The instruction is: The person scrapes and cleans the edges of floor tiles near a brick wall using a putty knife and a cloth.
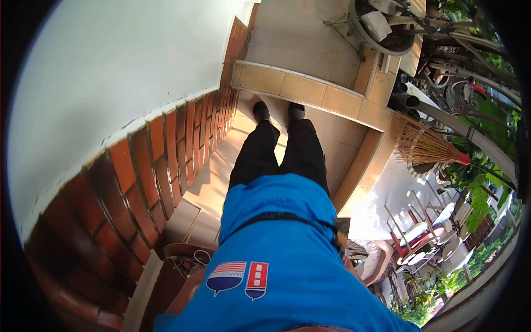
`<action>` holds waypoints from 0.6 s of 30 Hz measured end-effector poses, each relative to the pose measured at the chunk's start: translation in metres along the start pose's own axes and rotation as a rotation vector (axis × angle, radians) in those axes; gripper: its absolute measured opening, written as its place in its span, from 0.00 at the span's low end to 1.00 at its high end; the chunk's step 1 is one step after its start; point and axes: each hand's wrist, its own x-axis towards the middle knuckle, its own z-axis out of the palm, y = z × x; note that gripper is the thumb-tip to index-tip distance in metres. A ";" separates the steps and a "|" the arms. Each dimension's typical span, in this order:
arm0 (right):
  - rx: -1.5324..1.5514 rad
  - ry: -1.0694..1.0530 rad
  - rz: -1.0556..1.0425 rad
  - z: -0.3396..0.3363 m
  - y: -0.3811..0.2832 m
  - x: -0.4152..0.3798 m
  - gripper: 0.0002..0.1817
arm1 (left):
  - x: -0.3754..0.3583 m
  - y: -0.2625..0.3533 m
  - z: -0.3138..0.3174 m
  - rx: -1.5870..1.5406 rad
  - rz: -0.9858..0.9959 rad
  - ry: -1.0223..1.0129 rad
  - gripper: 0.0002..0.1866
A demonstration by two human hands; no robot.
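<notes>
I look down on my own blue shirt (pixel 287 260), dark trousers (pixel 279 152) and dark shoes (pixel 296 112). A strip of my left arm (pixel 185 296) shows beside the shirt, but the hand is hidden. Close to that arm is a brown container (pixel 191 249) with thin white and dark cords in it. At my right hip a small dark and brownish object (pixel 343 227) sticks out past the shirt. My right hand is mostly behind my body there, and its fingers cannot be made out.
Brick-red tiling (pixel 149 171) runs along the white wall on the left. A tiled step (pixel 298 86) crosses ahead of my feet, with a planter (pixel 381 27) above it. Rightward are a stick broom (pixel 431 144), grey pipes (pixel 406 100), stacked chairs (pixel 420 232) and leafy plants.
</notes>
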 end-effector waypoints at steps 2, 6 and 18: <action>0.044 -0.006 0.094 0.000 -0.004 0.001 0.08 | 0.003 0.005 -0.025 0.020 -0.063 -0.108 0.18; 0.197 -0.058 0.150 0.019 -0.038 0.042 0.09 | 0.032 0.039 -0.089 0.086 -0.087 -0.172 0.18; 0.498 -0.484 -1.086 0.245 -0.338 0.142 0.33 | 0.088 0.153 -0.149 -0.120 -0.042 0.673 0.10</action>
